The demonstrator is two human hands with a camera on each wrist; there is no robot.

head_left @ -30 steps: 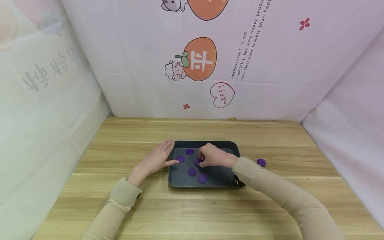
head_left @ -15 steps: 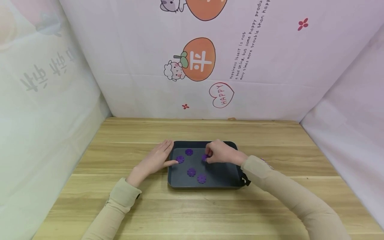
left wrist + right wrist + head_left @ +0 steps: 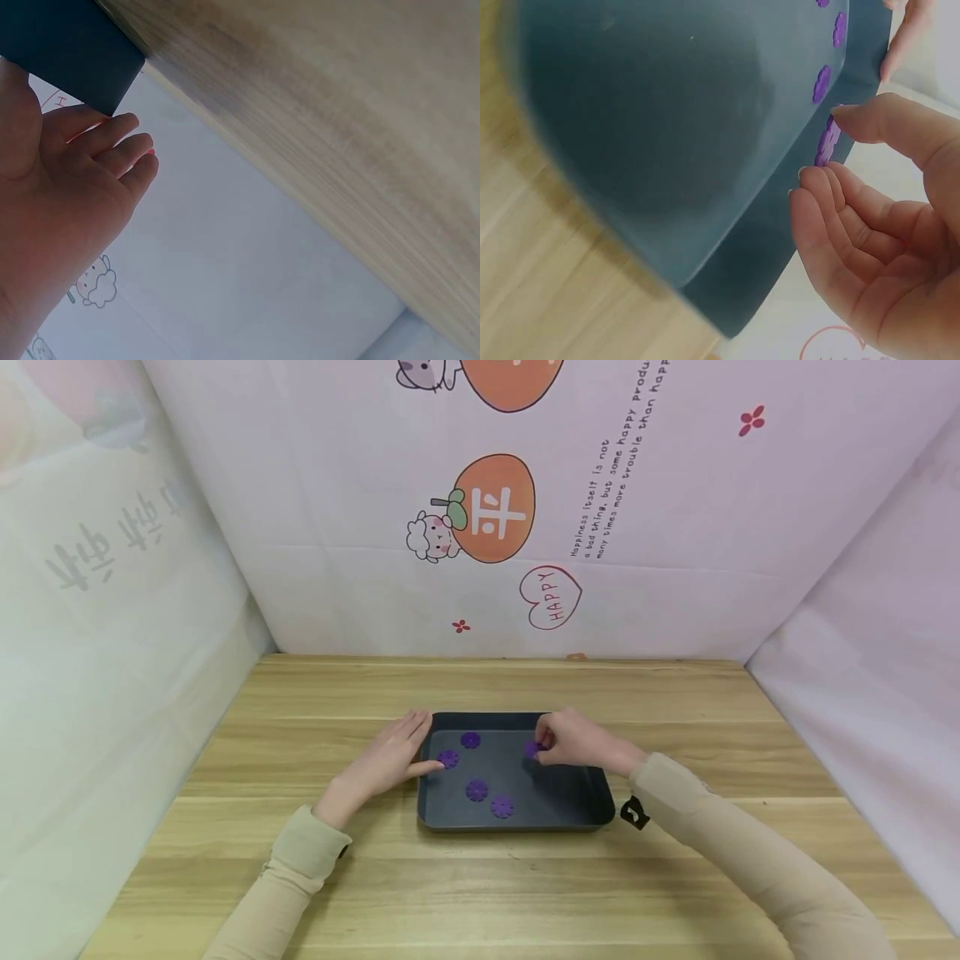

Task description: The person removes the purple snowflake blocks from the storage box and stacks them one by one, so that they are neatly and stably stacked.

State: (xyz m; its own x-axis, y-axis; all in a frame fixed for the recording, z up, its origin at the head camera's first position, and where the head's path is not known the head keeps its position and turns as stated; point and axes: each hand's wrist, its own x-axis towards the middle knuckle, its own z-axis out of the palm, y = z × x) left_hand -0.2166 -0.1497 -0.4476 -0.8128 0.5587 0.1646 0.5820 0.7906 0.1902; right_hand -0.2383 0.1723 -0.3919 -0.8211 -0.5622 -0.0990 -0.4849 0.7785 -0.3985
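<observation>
A dark grey-blue baking tray (image 3: 517, 831) lies on the wooden table. Several flower-shaped purple discs with notched edges, one of them a disc (image 3: 476, 790) near the front, are spread over its left half. My right hand (image 3: 581, 743) pinches another purple disc (image 3: 828, 141) between thumb and fingertips over the tray's back right part. My left hand (image 3: 386, 762) rests at the tray's left side, fairly straight fingers at the back corner. Its thumb reaches over the rim, its tip by a purple disc (image 3: 447, 759). In the left wrist view these fingers look loose beside the dark tray wall (image 3: 67, 52).
White printed cloth (image 3: 375, 568) hangs along the table's back and both sides. A black strap (image 3: 635, 812) shows under my right wrist. Bare wooden tabletop (image 3: 450, 893) extends in front of the tray and to either side.
My right hand has moved right and slightly back, carrying the purple disc from the tray's middle. The right forearm now hides the disc lying right of the tray. My left hand stays put.
</observation>
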